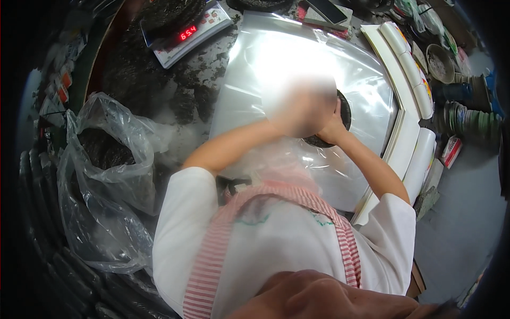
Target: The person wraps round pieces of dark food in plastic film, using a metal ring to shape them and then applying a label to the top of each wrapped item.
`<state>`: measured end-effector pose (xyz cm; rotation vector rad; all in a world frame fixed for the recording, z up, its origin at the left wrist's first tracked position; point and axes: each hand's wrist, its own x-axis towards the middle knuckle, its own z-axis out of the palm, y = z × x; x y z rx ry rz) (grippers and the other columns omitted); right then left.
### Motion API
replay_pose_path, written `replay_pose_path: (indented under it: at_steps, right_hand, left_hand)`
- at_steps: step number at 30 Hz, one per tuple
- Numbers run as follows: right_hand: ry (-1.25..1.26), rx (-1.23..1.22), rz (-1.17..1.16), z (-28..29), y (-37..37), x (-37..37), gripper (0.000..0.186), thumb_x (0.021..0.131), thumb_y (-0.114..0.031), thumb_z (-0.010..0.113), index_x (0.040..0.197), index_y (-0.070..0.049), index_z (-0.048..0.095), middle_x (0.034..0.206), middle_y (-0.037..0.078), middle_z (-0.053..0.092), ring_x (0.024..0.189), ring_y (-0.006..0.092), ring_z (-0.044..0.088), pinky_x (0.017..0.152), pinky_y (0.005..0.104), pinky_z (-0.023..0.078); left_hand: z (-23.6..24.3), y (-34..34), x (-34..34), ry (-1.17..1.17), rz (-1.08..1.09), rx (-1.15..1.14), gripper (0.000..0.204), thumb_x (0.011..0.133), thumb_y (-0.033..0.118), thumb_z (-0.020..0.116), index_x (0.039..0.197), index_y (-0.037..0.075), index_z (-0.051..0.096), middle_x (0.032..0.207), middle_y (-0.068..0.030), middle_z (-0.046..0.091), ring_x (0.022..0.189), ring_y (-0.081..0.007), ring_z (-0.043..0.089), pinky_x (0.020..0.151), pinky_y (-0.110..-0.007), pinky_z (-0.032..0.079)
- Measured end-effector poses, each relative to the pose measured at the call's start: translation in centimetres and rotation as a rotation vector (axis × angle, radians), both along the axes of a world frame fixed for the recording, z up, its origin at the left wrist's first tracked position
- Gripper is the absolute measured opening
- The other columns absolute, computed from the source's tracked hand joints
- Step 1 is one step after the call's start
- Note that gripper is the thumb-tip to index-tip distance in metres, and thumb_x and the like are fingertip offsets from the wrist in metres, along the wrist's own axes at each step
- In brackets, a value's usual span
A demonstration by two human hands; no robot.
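Both forearms reach over a shiny clear plastic sheet [239, 90]. My right hand [332, 123] grips the side of a dark round piece [343, 110], its fingers curved along it. My left hand [289, 114] is beside it, at the end of the left forearm, but a pale blurred patch hides its fingers and much of the round piece, so I cannot tell what it holds.
A digital scale [210, 29] with a dark mass sits at the top left, near a phone [326, 10] farther right. An open plastic bag [106, 223] with dark material lies left. White books or pads [406, 69] line the right, beside stacked round items [467, 119].
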<state>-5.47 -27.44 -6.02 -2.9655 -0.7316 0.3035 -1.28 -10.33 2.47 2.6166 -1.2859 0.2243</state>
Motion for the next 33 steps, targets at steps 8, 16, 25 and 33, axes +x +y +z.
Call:
replay_pose_path:
  at_steps: [8, 16, 25, 33]
  right_hand:
    - [-0.084, -0.026, -0.048, 2.3, 0.5, -0.6, 0.085, 0.082, -0.065, 0.053, 0.146, -0.013, 0.031, 0.151, 0.024, 0.018, 0.14, 0.041, 0.016, 0.11, 0.0594, 0.017]
    - [-0.168, 0.613, -0.098, 9.1, 5.4, -0.6, 0.046, 0.085, -0.021, 0.065, 0.128, -0.011, 0.052, 0.139, 0.02, 0.039, 0.13, 0.041, 0.035, 0.106, 0.0495, 0.031]
    - [-0.121, 0.819, 0.041, 14.5, 10.5, -2.0, 0.026, 0.09, -0.029, 0.061, 0.088, -0.005, 0.052, 0.07, 0.014, 0.061, 0.063, 0.0364, 0.06, 0.054, 0.0417, 0.048]
    - [0.398, 1.306, -0.327, 14.6, 10.4, -5.9, 0.026, 0.096, -0.026, 0.054, 0.091, -0.001, 0.049, 0.066, 0.013, 0.055, 0.057, 0.0212, 0.054, 0.055, 0.0343, 0.043]
  left_hand:
    - [-4.1, 11.1, 0.3, -0.063, 0.48, -0.455, 0.04, 0.075, 0.013, 0.061, 0.115, 0.007, 0.058, 0.115, -0.0097, 0.057, 0.118, -0.0296, 0.046, 0.1, -0.047, 0.035]
    - [-7.9, 23.5, -3.5, -0.049, 0.991, -0.213, 0.047, 0.081, 0.006, 0.057, 0.127, 0.009, 0.053, 0.125, -0.0076, 0.058, 0.114, -0.025, 0.054, 0.104, -0.042, 0.034]
    - [7.8, 14.0, -7.6, 0.756, 0.156, -0.599, 0.026, 0.091, 0.006, 0.055, 0.116, -0.001, 0.051, 0.097, -0.0133, 0.061, 0.08, -0.0173, 0.063, 0.069, -0.031, 0.053]
    - [6.0, 11.9, -7.9, 0.985, 0.366, -0.885, 0.023, 0.096, 0.014, 0.051, 0.114, -0.001, 0.052, 0.097, -0.0112, 0.064, 0.083, -0.0139, 0.061, 0.07, -0.028, 0.049]
